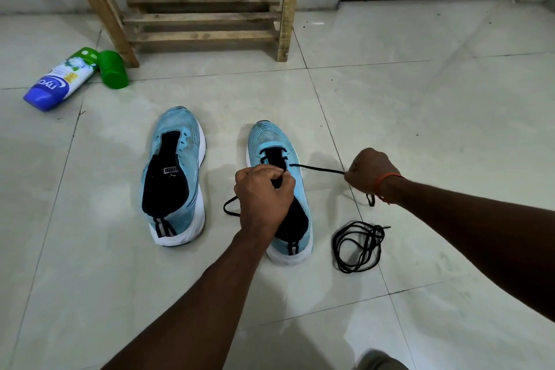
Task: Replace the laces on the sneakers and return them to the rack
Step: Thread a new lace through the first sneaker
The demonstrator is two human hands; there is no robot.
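Two light blue sneakers with white soles stand side by side on the tiled floor. The left sneaker (175, 177) has no lace. The right sneaker (271, 141) has a black lace (318, 169) through its lowest eyelets. My left hand (262, 198) rests over the tongue of the right sneaker and grips it, with a loop of the lace trailing out to its left. My right hand (371, 171) pinches the other end of the lace and holds it taut to the right. A second black lace (357, 246) lies coiled on the floor right of that sneaker.
A wooden rack (204, 18) stands against the wall beyond the sneakers. A white and blue bottle (60, 81) lies on the floor at the left, with a green cap (113, 69) beside it.
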